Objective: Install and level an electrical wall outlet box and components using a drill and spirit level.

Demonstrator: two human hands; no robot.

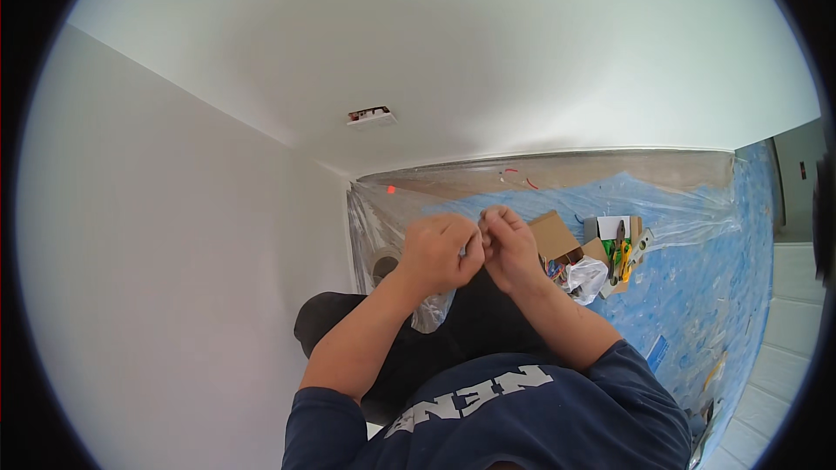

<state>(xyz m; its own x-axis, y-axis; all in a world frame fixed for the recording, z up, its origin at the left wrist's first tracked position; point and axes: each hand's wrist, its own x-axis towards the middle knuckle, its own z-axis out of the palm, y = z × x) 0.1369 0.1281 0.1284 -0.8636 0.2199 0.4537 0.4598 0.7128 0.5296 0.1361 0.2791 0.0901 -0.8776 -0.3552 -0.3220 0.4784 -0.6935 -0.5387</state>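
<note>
My left hand (441, 252) and my right hand (511, 251) meet in front of my body, above my bent dark-trousered legs. The left fingers are curled in, with thumb and forefinger pressed together. On the right, thumb and fingertips pinch close beside the left hand's fingertips. Whatever is between them is hidden or too small to make out. Beyond the hands, a white electrical fitting (372, 117) sits on the pale wall (488, 70), with a dark opening showing along its upper edge.
Plastic sheeting (688, 296), clear and blue, covers the floor. To the right stand an open cardboard box (550, 233) and another box holding pliers (619, 244) and other hand tools. A white plastic bag (585, 278) lies beside them. Red wire scraps (532, 184) lie near the wall's foot.
</note>
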